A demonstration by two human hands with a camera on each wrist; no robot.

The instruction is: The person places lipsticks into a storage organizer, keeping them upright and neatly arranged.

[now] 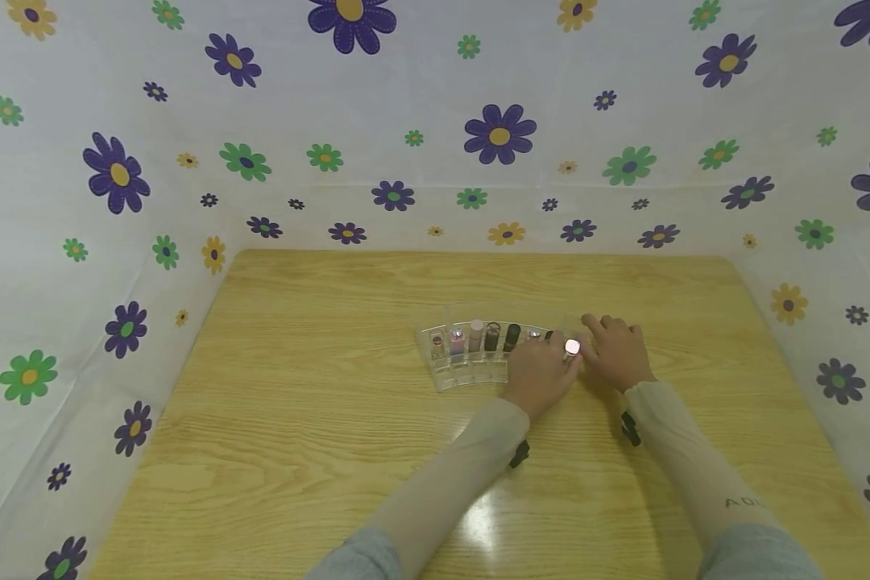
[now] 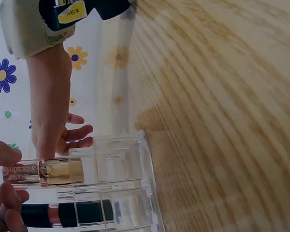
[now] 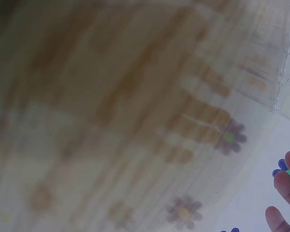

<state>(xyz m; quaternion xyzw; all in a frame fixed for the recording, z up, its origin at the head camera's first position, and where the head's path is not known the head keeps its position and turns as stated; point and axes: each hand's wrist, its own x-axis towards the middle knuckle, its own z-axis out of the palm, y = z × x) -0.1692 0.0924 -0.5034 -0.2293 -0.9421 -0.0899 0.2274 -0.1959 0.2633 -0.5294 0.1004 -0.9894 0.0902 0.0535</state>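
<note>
A curved, clear lipstick stand (image 1: pixel 445 377) holds a row of several lipsticks on the table. My left hand (image 1: pixel 540 372) reaches over its right part and pinches the upper end of a lipstick with a shiny pink top (image 1: pixel 572 347). In the left wrist view, this pink-and-gold lipstick (image 2: pixel 63 171) has its gold base inside the end slot, and fingers (image 2: pixel 5 153) lie on either side of its top. A dark lipstick (image 2: pixel 82 213) occupies the neighbouring slot. Beside the stand's right end is my right hand (image 1: pixel 616 350), fingers loosely bent and apart, its thumb close to the pink top.
The stand rests on a wood-grain table (image 1: pixel 297 419). White cloth with printed flowers (image 1: pixel 435 97) rises at the back and both sides. More lipsticks, among them a pale pink one (image 1: pixel 476 336) and a black one (image 1: pixel 512 336), stand along the row to the left.
</note>
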